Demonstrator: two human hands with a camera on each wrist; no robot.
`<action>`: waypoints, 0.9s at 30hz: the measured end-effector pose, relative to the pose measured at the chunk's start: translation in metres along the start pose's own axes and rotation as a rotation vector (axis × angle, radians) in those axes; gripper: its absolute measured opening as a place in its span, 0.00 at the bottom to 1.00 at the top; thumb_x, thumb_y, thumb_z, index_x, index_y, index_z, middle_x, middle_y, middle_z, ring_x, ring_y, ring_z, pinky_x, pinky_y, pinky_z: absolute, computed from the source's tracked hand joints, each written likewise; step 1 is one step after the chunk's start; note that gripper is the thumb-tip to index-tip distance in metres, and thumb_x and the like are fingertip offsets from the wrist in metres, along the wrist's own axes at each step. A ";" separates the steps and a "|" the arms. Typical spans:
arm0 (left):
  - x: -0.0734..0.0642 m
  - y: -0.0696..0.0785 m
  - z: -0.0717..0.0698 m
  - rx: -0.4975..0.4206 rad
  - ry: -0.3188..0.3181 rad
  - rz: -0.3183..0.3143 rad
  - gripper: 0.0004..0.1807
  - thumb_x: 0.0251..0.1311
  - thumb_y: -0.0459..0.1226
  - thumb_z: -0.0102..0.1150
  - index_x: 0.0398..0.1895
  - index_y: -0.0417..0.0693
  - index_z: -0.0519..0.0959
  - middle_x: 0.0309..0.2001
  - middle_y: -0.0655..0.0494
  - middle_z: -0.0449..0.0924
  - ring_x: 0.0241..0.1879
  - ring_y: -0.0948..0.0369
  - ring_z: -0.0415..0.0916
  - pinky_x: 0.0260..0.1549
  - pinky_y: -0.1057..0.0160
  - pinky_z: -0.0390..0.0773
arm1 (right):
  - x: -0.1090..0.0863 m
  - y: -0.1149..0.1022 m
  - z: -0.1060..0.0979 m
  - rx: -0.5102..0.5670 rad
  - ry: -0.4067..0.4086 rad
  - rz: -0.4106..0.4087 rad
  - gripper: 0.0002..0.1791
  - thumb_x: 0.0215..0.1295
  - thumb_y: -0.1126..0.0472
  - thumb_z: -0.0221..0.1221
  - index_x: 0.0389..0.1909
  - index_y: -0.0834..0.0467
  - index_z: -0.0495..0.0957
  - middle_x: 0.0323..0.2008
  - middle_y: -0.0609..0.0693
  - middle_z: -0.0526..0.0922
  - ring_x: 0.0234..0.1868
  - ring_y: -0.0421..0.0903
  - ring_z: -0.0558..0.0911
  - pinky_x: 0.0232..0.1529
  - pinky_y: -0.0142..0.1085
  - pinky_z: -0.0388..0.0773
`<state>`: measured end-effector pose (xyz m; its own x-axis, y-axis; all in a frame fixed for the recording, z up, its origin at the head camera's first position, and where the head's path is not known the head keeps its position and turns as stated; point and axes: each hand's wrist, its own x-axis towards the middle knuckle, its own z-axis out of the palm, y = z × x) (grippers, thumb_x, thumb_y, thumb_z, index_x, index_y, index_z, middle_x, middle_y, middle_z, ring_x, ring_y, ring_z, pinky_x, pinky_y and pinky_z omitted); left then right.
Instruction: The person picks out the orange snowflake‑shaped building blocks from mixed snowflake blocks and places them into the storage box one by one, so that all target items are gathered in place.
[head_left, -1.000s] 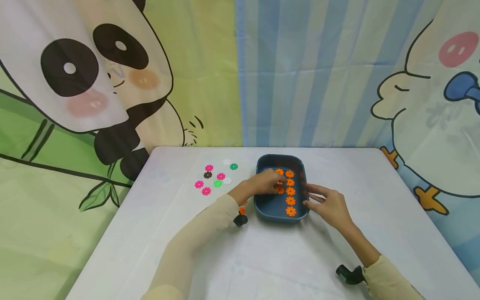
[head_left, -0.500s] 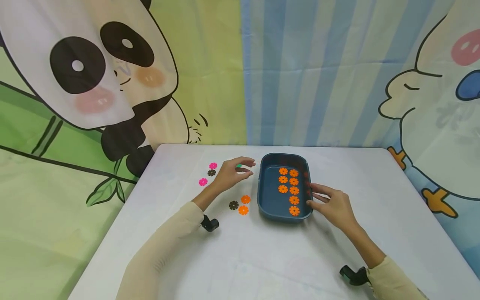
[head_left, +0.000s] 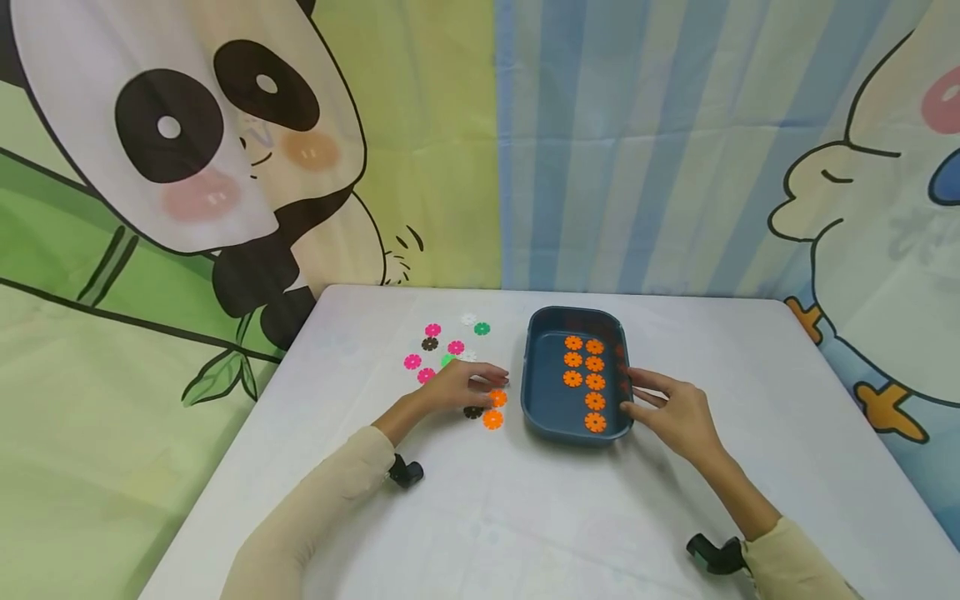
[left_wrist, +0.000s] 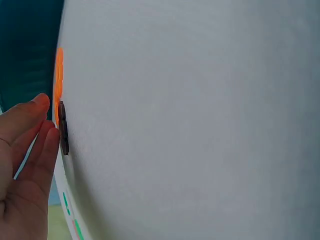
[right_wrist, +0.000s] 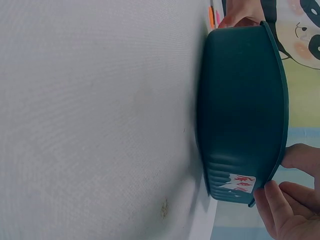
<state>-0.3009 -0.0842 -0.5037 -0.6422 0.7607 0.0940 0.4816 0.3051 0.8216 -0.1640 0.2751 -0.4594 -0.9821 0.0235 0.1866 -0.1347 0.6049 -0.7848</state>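
My left hand (head_left: 448,390) reaches over the white table with loosely bent fingers beside an orange notched disc (head_left: 498,398). Another orange notched disc (head_left: 492,419) and a dark brown notched disc (head_left: 472,412) lie close by. In the left wrist view the brown disc (left_wrist: 63,127) stands right by my fingertips, with a gap between thumb and fingers. My right hand (head_left: 681,417) holds the right rim of a dark blue tray (head_left: 543,400) between thumb and fingers. Inside the tray, several orange notched discs (head_left: 595,382) lie in two columns.
Left of the tray are scattered several more notched discs: pink (head_left: 412,362), dark green (head_left: 482,329), white (head_left: 468,319) and brown (head_left: 430,343). A light green one (head_left: 447,360) is partly behind my left hand. A printed curtain (head_left: 577,150) hangs behind the table.
My left hand has left the inside of the tray, moved left over the table, then come down toward the orange and brown discs. The right hand stays at the tray rim.
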 end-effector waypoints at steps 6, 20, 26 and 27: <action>0.000 0.001 0.000 0.085 -0.055 -0.009 0.26 0.55 0.33 0.70 0.59 0.47 0.78 0.51 0.61 0.82 0.52 0.67 0.79 0.50 0.68 0.77 | 0.000 -0.001 0.000 0.004 -0.001 0.005 0.31 0.54 0.67 0.70 0.61 0.64 0.75 0.56 0.63 0.79 0.50 0.55 0.83 0.39 0.31 0.82; 0.003 -0.001 0.000 0.307 -0.066 0.074 0.22 0.55 0.37 0.70 0.55 0.47 0.81 0.46 0.66 0.84 0.48 0.71 0.78 0.51 0.69 0.75 | 0.000 -0.002 0.001 -0.009 0.003 0.011 0.31 0.54 0.67 0.70 0.61 0.64 0.74 0.56 0.63 0.79 0.50 0.56 0.83 0.39 0.33 0.82; 0.002 -0.001 0.001 0.334 -0.045 0.094 0.22 0.55 0.37 0.71 0.54 0.45 0.81 0.44 0.66 0.85 0.47 0.70 0.79 0.50 0.68 0.76 | -0.001 -0.002 0.001 -0.005 -0.003 0.012 0.31 0.55 0.67 0.69 0.62 0.64 0.74 0.56 0.63 0.78 0.50 0.56 0.83 0.39 0.32 0.82; 0.002 0.000 0.001 0.339 -0.042 0.097 0.22 0.55 0.37 0.71 0.55 0.45 0.81 0.44 0.65 0.85 0.47 0.69 0.79 0.50 0.68 0.76 | -0.001 -0.002 0.001 -0.004 -0.003 0.011 0.31 0.55 0.67 0.69 0.62 0.64 0.74 0.56 0.64 0.78 0.50 0.56 0.83 0.39 0.33 0.82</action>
<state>-0.3019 -0.0823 -0.5039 -0.5621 0.8162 0.1339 0.7142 0.3974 0.5761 -0.1628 0.2733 -0.4590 -0.9840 0.0278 0.1762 -0.1233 0.6082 -0.7842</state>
